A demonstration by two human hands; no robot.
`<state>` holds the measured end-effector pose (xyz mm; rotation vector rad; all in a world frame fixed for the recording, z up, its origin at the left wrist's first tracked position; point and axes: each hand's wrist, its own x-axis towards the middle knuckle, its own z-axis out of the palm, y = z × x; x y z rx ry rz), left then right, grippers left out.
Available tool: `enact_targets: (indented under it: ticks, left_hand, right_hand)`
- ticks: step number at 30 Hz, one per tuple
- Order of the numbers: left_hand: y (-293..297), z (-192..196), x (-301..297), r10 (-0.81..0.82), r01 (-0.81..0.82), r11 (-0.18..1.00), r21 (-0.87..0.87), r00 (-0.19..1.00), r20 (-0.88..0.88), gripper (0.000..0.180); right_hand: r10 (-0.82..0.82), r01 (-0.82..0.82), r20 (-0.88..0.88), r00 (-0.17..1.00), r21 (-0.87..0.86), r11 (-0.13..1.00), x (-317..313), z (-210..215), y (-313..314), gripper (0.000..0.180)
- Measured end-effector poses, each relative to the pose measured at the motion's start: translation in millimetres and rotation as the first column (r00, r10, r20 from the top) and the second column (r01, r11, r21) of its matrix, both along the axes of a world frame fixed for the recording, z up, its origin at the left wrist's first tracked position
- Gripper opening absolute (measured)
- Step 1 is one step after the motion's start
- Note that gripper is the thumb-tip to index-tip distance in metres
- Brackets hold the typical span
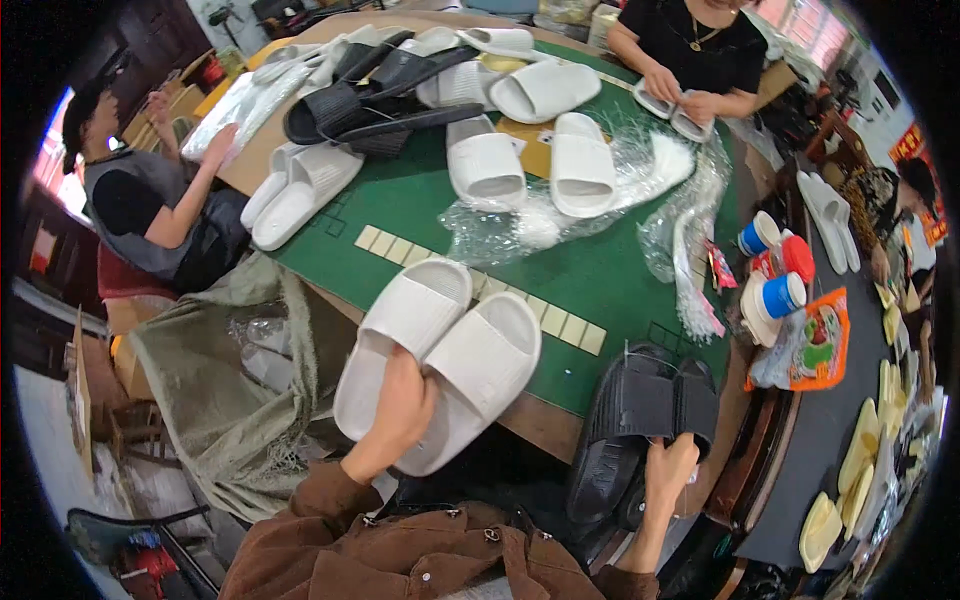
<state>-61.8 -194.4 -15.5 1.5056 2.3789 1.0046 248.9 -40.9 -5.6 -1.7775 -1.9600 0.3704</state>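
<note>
My left hand (397, 408) is closed on a pair of white slide sandals (478, 372), its fingers tucked under the straps between the two. They are held up at the near edge of the green-topped table (385, 200), soles toward the table. To the right, my right hand (670, 470) grips a pair of black slide sandals (640, 400) by the strap area; a thin clear tie stands up at their toes. My fingertips are partly hidden inside both pairs. Beyond them, a white sandal (487, 160) and another white sandal (583, 165) lie on clear plastic wrap.
Black sandals (330, 112) and more white ones pile up at the table's far left. Cream tiles (400, 250) run across the tabletop. Paper cups (783, 295) and an orange food bag (815, 345) stand at right. A green sack (225, 370) hangs at left. Co-workers sit left and opposite.
</note>
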Motion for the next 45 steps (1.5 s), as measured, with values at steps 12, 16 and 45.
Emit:
enact_targets:
  ticks: [12,16,45]
  left_hand:
    - [3.0,-3.0,-134.9,0.237,-0.232,0.967,0.103,0.971,-0.037,0.032]
    - [40.5,-16.1,-154.6,0.265,-0.259,0.964,0.067,0.954,-0.136,0.032]
    - [78.0,2.4,-302.1,0.502,-0.366,0.779,0.509,0.850,-0.158,0.056]
  right_hand:
    - [0.009,-0.002,0.077,0.997,-0.085,0.996,-11.2,7.6,0.1,0.036]
    - [0.043,-0.040,0.047,0.998,-0.068,0.997,-26.8,10.4,0.8,0.036]
    - [0.152,-0.156,-0.039,0.988,-0.143,0.977,-104.0,13.7,20.1,0.056]
